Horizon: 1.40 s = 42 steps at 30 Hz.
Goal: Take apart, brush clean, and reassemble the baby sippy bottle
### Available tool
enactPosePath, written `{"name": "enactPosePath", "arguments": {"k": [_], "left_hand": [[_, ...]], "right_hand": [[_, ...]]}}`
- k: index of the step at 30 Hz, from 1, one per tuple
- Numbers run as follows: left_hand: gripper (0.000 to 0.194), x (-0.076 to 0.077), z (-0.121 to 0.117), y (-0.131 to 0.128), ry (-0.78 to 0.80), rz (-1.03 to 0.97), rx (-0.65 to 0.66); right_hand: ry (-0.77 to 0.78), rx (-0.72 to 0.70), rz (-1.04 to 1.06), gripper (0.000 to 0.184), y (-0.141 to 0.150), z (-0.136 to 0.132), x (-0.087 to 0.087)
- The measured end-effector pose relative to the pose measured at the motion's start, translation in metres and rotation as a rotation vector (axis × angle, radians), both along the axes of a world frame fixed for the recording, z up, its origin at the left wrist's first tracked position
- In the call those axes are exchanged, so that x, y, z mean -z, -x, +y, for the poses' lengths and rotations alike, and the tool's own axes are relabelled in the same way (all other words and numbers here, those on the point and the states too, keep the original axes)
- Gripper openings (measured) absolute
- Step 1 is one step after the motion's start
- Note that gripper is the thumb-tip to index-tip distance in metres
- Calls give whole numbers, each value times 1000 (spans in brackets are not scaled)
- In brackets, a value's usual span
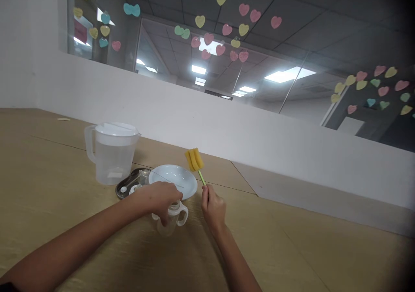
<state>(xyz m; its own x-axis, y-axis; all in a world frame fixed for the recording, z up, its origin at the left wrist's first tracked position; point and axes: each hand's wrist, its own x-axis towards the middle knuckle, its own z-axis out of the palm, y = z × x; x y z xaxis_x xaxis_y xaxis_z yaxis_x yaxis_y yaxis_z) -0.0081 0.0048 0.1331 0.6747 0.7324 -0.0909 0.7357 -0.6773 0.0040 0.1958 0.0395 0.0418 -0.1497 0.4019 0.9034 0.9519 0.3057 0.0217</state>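
Note:
My left hand (163, 198) reaches over a small clear baby bottle (167, 229) with white side handles, its fingers closed around the upper part. The bottle's mouth is uncovered and shows beside my fingers. In my right hand (214, 208) is a bottle brush (195, 159), gripped by its thin green handle. The brush's yellow sponge head points up and sits above and to the right of the bottle, apart from it. Just behind the bottle is a white bowl (173, 173), partly covered by my left hand.
A clear lidded pitcher (113, 160) stands at the left. Beside it lies a dark metal tray (121, 192) holding small bottle parts, some hidden by my left forearm. Behind the wooden table (292, 249) runs a white wall (181, 119) under a window with heart-shaped notes.

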Motion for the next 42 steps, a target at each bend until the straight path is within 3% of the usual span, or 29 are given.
{"name": "enactPosePath", "arguments": {"k": [5, 12, 15, 19, 23, 27, 30, 35, 42], "left_hand": [[51, 3, -1, -1, 78, -8, -43], [53, 11, 9, -6, 86, -94, 60], [50, 1, 9, -4, 127, -170, 163], [51, -28, 0, 10, 145, -358, 300], [56, -47, -3, 28, 24, -561, 157], [58, -44, 8, 31, -161, -677, -26], [57, -36, 20, 26, -327, -674, -138], [58, -22, 41, 21, -515, -517, -278], [57, -14, 53, 22, -664, -393, -336]], "right_hand": [[17, 11, -5, 45, 0, 0, 0], [14, -3, -7, 45, 0, -2, -2], [33, -13, 20, 45, -1, -1, -1], [103, -25, 140, 44, -1, 0, 0], [103, -119, 397, 34, 3, -2, -3], [-85, -271, 556, 25, 6, -6, -3], [-154, -352, 466, 20, 7, -6, 3], [-40, -397, 102, 22, 10, -7, 9], [100, -429, 139, 30, 17, -7, 5]]}}
